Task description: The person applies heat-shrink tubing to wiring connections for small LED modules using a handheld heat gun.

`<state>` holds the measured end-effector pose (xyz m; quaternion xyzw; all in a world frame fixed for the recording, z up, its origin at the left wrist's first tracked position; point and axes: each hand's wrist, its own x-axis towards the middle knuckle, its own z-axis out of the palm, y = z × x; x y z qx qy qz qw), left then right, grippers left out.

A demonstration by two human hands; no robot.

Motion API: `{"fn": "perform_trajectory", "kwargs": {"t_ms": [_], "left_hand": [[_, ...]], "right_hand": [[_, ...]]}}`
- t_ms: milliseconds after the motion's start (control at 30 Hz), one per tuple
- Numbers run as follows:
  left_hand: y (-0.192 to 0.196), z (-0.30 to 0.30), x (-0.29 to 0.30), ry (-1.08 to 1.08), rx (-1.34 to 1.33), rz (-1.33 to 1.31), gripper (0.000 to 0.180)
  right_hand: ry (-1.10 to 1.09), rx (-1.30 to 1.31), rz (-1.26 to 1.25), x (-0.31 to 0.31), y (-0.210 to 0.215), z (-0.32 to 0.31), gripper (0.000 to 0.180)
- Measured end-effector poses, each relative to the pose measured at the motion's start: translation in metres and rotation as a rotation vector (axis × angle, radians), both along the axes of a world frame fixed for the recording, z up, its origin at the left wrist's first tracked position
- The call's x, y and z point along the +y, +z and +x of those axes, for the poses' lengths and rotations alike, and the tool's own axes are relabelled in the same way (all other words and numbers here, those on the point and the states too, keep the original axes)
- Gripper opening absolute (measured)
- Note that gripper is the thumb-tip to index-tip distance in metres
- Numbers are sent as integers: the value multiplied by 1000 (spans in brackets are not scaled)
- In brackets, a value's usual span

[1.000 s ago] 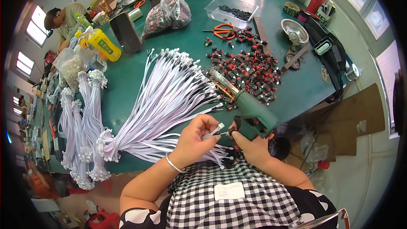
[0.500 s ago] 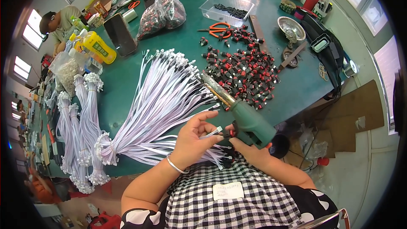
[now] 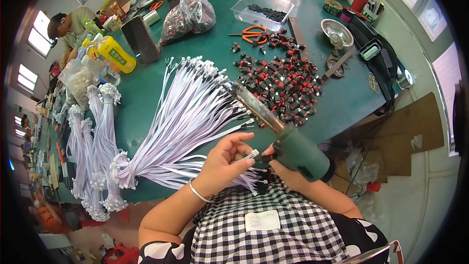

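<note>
wire end (image 3: pixel 253 153), white, is pinched in the left hand (image 3: pixel 225 162). it sits between both hands and slants away and right, toward the right hand (image 3: pixel 287 173). the right hand pinches a small dark part (image 3: pixel 266 158); a green heat gun (image 3: pixel 304 153) hides some of that hand.

Single head-worn fisheye view, facing down and forward, hands (image 3: pixel 223 164) near, green worktable (image 3: pixel 344 105) beyond

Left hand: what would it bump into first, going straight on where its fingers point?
Probably the small black piece held by the right hand, though the green tool crowds close and depth is unclear.
</note>
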<state>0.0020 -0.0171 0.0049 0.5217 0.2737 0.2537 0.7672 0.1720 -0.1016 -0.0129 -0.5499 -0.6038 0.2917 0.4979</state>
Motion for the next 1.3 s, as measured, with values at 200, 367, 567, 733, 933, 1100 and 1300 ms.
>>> {"fn": "perform_trajectory", "kwargs": {"t_ms": [200, 367, 567, 733, 933, 1100, 1300], "left_hand": [[-2, 0, 1, -27, 108, 81, 37], [6, 2, 9, -150, 131, -50, 22], [13, 1, 13, -210, 255, -66, 11], [8, 3, 10, -144, 158, -135, 7], [6, 4, 11, -163, 134, -138, 6], [7, 7, 12, -189, 159, -156, 6], [4, 8, 12, -173, 168, -163, 6]], "right_hand": [[-48, 436, -297, -2, 3, -1, 18], [-48, 577, -269, 0, 9, -3, 19], [-59, 475, -241, -3, 7, 0, 18], [-105, 540, -279, -2, 5, -4, 15], [-148, 607, -336, 0, 8, -4, 14], [-156, 586, -334, 2, 4, -5, 14], [-86, 595, -313, 5, 2, -6, 11]]}}
